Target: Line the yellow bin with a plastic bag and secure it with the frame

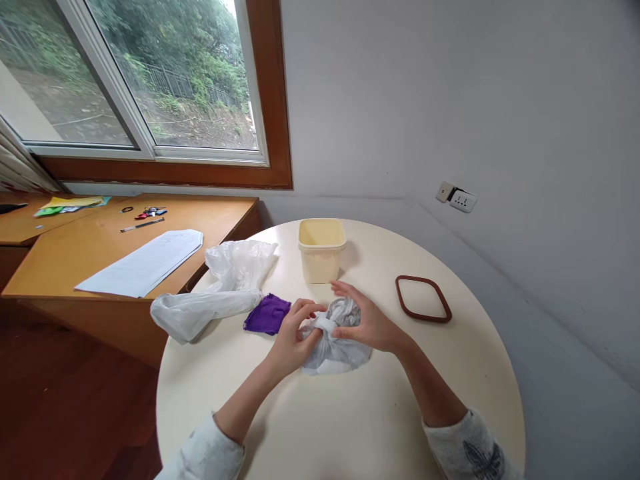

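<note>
A knotted white plastic bag point(336, 357) sits bunched up on the round table in front of me. My left hand point(295, 333) grips its left side near the knot, thumb and fingers closed on the plastic. On the other side, my right hand point(373, 323) curves around the gathered top, its thumb pressed against the knot and its fingers behind. What the bag contains, if anything, is hidden. Just left of my left hand lies a purple cloth point(267, 315). Behind the bag stands a cream plastic bin point(321, 263) with its top uncovered.
A brown rounded frame point(424, 299) lies on the white table point(320, 427) at the right. More white plastic bags point(205, 313) spread over its left edge. A wooden desk point(220, 217) beside it carries papers point(145, 263), a pen point(143, 225) and keys point(151, 213).
</note>
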A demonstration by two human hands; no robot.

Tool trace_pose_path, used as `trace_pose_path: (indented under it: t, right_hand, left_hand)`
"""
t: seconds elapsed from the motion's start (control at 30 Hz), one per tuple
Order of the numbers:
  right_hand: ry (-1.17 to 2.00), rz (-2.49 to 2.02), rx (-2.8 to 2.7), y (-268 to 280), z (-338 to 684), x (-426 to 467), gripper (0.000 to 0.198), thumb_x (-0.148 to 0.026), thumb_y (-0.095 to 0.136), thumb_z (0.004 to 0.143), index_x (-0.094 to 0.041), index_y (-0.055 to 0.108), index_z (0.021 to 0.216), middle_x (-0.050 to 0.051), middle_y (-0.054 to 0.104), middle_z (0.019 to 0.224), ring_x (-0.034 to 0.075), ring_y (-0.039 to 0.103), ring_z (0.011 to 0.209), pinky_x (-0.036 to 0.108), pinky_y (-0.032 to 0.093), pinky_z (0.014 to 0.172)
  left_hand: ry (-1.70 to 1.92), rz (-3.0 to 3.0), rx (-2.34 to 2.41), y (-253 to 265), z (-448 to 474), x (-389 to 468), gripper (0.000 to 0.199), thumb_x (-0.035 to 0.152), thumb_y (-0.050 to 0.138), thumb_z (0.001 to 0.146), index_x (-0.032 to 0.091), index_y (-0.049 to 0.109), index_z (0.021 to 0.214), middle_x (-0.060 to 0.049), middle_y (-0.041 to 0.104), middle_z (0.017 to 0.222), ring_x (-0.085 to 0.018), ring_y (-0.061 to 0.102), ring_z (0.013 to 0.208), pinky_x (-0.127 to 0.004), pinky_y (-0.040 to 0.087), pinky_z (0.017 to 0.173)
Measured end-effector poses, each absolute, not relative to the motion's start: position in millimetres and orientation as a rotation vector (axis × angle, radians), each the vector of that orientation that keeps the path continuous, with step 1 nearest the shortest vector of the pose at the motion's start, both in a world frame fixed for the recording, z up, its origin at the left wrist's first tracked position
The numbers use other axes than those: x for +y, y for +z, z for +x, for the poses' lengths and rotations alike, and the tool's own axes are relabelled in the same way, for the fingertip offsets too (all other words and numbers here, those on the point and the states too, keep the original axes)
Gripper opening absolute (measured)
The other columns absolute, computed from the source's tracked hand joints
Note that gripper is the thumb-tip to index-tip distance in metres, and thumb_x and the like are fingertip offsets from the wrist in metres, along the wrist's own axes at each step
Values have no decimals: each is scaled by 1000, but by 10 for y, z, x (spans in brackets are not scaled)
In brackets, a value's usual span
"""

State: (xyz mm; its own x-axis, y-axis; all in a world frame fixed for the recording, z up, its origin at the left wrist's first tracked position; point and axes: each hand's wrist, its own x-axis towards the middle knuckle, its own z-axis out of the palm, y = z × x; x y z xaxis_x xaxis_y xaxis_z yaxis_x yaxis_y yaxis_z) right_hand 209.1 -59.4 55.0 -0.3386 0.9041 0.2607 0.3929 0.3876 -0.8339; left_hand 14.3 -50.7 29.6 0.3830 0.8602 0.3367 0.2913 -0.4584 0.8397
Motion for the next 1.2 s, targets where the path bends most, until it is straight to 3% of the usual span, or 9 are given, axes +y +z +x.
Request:
trace_pose_path:
  t: [0.1,0.27,0.37,0.5,0.6,0.73,1.0,1.2]
  right_hand:
    - [962,-1133,-1945,553,2082,-606,67,-33,71,65,-31,44,126,3,59,107,18,56,98,35,46,86]
    - [1029,-1125,-1976,552,2175,-577,28,-28,66,70,-26,64,98,1,62,92,16,58,84,30,48,74]
    - [972,-1174,-1913,543,2178,-566,10,-26,60,74,-22,67,82,0,63,83,15,58,76,28,46,68]
    - [825,-1226,-1777,553,2105,-565,9,-24,57,76,-19,64,77,1,62,78,15,57,74,27,44,67]
    - [813,-1237,-1617,606,2109,-563,10,-27,58,75,-18,62,74,1,60,73,14,55,69,26,43,64]
    - [794,-1254,-1371,764,2267,-542,19,-35,62,71,-16,61,73,0,57,66,13,53,62,23,42,56]
    - [325,-1310,-1159,1144,2834,2,25,-39,63,68,-16,63,78,0,58,67,13,51,60,23,40,54]
    - [-78,-1450,-1173,1044,3271,767,22,-32,53,73,-17,62,86,4,61,86,17,54,80,30,42,74]
  left_hand:
    - [1055,1984,987,310,140,-516,20,9,48,71,19,58,85,-5,50,92,-18,51,86,-30,42,78]
    - [1064,2038,919,298,128,-520,15,8,47,74,19,56,77,-5,49,93,-17,50,89,-29,41,79]
    - [1010,2046,884,287,117,-524,13,8,46,74,18,54,74,-5,49,94,-17,50,87,-27,42,75]
    - [936,2043,827,296,100,-529,12,10,47,76,18,56,76,-6,48,96,-18,50,91,-28,42,79]
    - [977,2053,821,305,90,-530,22,17,51,79,21,59,99,-8,46,107,-21,46,104,-34,38,92]
    - [1091,1996,885,276,84,-519,50,24,52,83,29,38,130,-9,38,123,-23,38,117,-41,31,101]
    - [984,1968,1130,125,124,-463,37,22,45,84,31,45,121,-6,41,116,-20,48,106,-41,39,94]
    - [874,1982,1221,49,128,-445,39,22,44,82,30,43,121,-7,39,118,-21,49,107,-39,43,90]
